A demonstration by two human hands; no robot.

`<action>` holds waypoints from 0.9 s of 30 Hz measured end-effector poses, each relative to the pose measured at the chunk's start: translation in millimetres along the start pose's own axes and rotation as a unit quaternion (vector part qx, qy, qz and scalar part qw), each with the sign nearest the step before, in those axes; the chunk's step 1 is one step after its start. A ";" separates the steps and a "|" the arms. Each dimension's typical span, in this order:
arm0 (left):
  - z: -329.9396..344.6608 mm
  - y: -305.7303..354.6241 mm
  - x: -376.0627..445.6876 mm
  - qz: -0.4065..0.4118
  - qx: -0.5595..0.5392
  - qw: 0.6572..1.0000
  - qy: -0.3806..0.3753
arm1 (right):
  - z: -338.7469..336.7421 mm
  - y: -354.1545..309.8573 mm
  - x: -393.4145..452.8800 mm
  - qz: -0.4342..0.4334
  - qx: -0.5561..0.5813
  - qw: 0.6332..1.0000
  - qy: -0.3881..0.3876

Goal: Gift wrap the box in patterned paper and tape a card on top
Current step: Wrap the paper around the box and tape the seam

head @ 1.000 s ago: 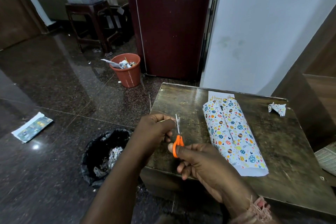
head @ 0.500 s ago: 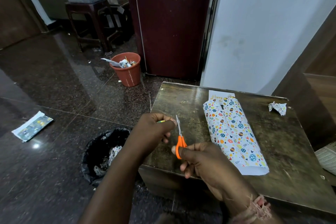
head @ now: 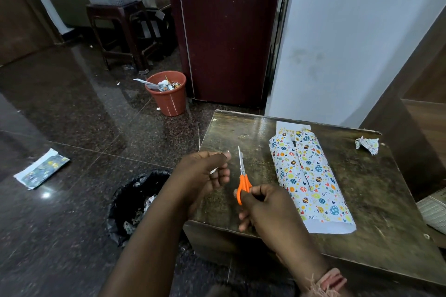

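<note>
Two bare hands work over a dark, scuffed wooden desk (head: 243, 128), where the box wrapped in white paper patterned with coloured eggs (head: 311, 181) lies, seam up and ends unfolded, over a white card (head: 287, 128). Right hand (head: 270, 210) grips small orange-handled scissors (head: 243, 176), blades nearly closed; left hand (head: 205, 171) pinches a small clear strip, probably tape (head: 220, 164). Risks: tape curling onto fingers or dropping into the black-lined bin (head: 137, 202) below.
</note>
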State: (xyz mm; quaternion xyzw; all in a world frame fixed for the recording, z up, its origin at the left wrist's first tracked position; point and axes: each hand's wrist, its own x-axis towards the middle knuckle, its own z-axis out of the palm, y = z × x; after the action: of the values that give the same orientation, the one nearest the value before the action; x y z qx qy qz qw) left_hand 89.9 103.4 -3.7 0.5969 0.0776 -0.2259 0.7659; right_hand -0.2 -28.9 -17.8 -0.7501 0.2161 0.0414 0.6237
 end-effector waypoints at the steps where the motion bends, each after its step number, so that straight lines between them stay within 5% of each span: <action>1: 1.6 0.2 -0.7 -0.005 -0.022 1.000 -0.010 | 1.0 1.0 0.5 -0.007 -0.018 1.000 0.007; 17: 18.6 -4.2 -9.1 0.087 0.111 0.990 0.007 | -0.1 -5.3 -8.3 -0.150 -0.236 0.957 0.079; 21: 18.8 -2.8 -9.7 0.102 0.099 0.990 0.014 | -5.5 -9.6 -11.8 -0.214 -0.292 0.921 0.143; 27: 19.2 -0.9 -12.1 0.115 0.090 0.989 -0.010 | -7.0 -16.7 -14.4 -0.307 -0.215 0.892 0.253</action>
State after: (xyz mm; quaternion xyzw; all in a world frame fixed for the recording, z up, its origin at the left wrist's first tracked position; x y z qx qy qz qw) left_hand 75.8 88.1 5.5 0.6659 -0.0196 -0.1479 0.7309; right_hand -8.4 -29.5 3.8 -0.8797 0.1116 -0.2982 0.3532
